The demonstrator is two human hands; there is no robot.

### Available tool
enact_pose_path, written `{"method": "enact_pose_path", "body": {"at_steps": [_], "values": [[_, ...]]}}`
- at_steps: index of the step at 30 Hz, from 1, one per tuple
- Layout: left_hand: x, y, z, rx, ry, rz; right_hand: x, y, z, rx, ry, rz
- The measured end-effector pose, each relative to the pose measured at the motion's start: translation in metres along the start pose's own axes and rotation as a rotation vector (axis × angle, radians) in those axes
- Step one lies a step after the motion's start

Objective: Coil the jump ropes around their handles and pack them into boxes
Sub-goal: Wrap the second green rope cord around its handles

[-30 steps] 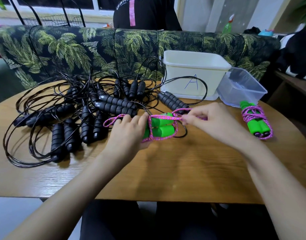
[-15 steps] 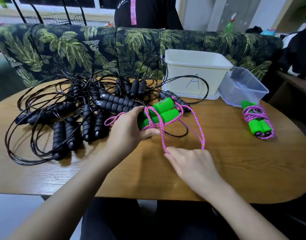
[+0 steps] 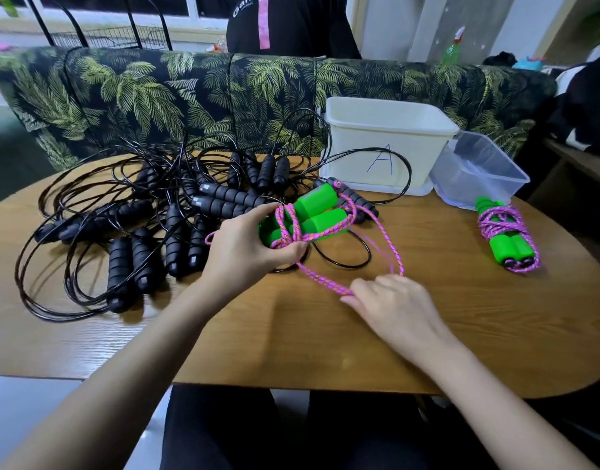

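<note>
My left hand (image 3: 247,247) grips a pair of green handles (image 3: 317,212) with pink rope wound partly round them, tilted up toward the boxes. A loose loop of that pink rope (image 3: 386,245) runs down to my right hand (image 3: 393,307), which pinches it near the table. A second green-handled rope (image 3: 507,237), coiled in pink cord, lies at the right. A tangle of black jump ropes (image 3: 149,225) with foam handles covers the left of the table. A white box marked A (image 3: 386,144) and a clear plastic box (image 3: 478,171) stand at the back right.
The round wooden table (image 3: 292,334) has its front edge close to my lap. A palm-print sofa (image 3: 190,93) stands behind it, and a person in a dark top stands beyond the sofa. Black cable loops reach in front of the white box.
My right hand has drawn the pink rope from beside the handles down and toward me, forming a long loop. My left hand has tilted the green handles upward.
</note>
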State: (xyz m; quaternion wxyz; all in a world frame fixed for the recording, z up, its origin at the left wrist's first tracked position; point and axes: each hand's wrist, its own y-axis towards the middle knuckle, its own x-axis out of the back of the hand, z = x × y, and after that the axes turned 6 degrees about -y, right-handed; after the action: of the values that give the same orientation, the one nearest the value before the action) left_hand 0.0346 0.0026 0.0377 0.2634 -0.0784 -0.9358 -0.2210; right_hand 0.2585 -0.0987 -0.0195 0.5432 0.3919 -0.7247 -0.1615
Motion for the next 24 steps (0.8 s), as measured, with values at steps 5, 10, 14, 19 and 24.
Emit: {"method": "enact_pose_path", "body": {"at_steps": [5, 10, 14, 19, 24], "values": [[-0.003, 0.007, 0.007, -0.003, 0.018, -0.026, -0.010, -0.018, -0.042, -0.042, 0.095, 0.087], [0.002, 0.015, 0.011, -0.007, -0.019, 0.003, -0.013, -0.031, -0.055, -0.225, 0.243, 0.222], [0.010, 0.013, 0.016, -0.057, -0.111, 0.093, -0.020, -0.029, -0.064, -0.417, 0.483, 0.388], [0.017, 0.009, 0.033, -0.108, -0.267, 0.175, -0.027, -0.012, -0.077, -0.592, 0.885, 0.358], [0.029, 0.004, 0.043, -0.116, -0.359, 0.228, -0.021, 0.008, -0.091, -0.579, 0.997, 0.376]]}}
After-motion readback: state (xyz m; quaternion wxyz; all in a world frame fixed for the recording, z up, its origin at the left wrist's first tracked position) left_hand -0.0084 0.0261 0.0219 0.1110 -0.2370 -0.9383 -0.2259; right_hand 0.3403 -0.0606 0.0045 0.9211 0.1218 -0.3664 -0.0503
